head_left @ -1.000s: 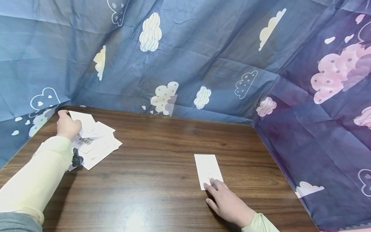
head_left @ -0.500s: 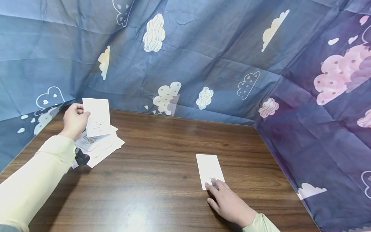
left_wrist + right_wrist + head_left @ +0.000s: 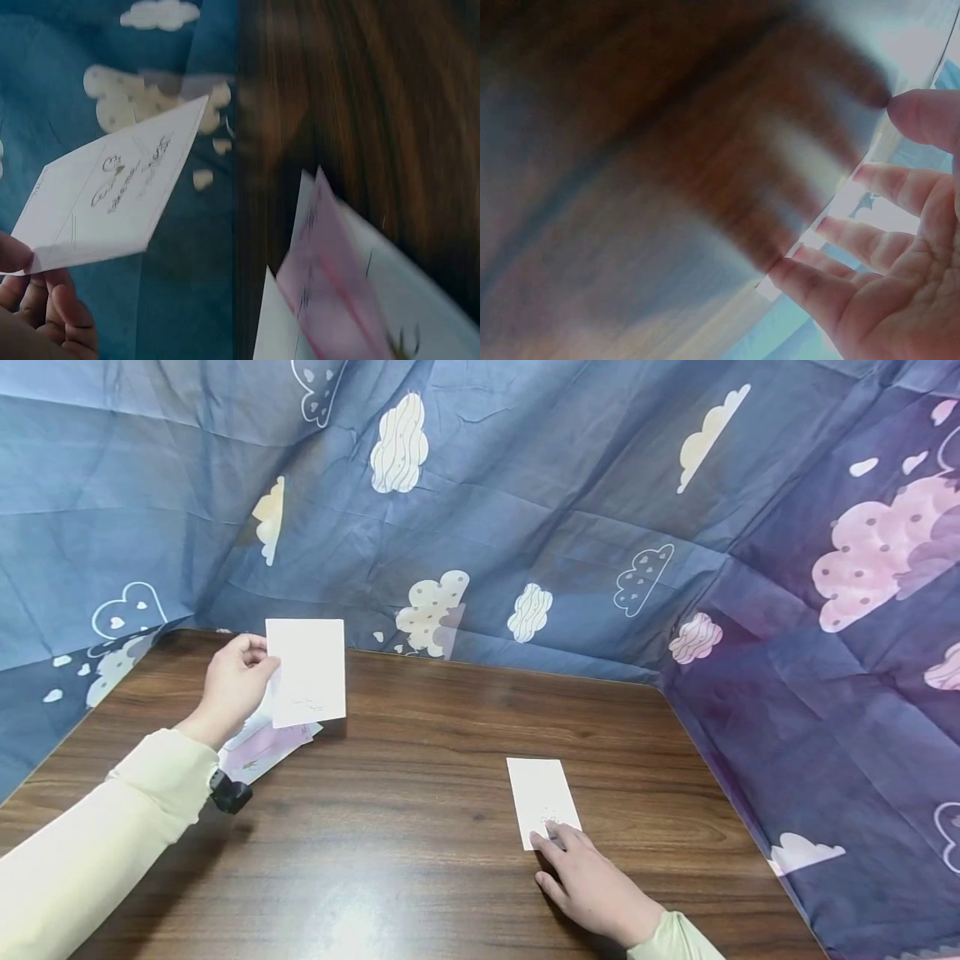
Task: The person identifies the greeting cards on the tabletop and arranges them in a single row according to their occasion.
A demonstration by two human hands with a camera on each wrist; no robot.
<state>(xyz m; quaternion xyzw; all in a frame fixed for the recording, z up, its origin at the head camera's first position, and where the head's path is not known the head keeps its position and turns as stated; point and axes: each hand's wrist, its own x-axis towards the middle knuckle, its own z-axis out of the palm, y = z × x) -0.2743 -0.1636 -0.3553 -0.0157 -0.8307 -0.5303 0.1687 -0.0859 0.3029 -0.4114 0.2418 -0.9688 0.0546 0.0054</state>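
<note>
My left hand (image 3: 236, 683) pinches a white card (image 3: 307, 672) by its left edge, thumb in front, and holds it up over a loose pile of cards (image 3: 262, 750). In the left wrist view, small printed lettering shows on the held card (image 3: 127, 187), and a pink card (image 3: 330, 262) lies among white ones below. On the right, a second white card (image 3: 538, 793) lies flat on the table. The fingertips of my right hand (image 3: 588, 881) rest on its near edge, fingers spread and fairly straight, as the right wrist view also shows (image 3: 900, 247).
The brown wooden table (image 3: 420, 827) reaches back to a blue cloud-print cloth (image 3: 480, 510) hung behind it. More of this cloth, dark purple-blue (image 3: 817, 718), hangs along the right edge. A black wrist camera (image 3: 230, 792) is strapped to the left wrist.
My left hand has lifted a card off the pile and carried it to the right, uncovering a pink card below. My right hand and its card have stayed in place.
</note>
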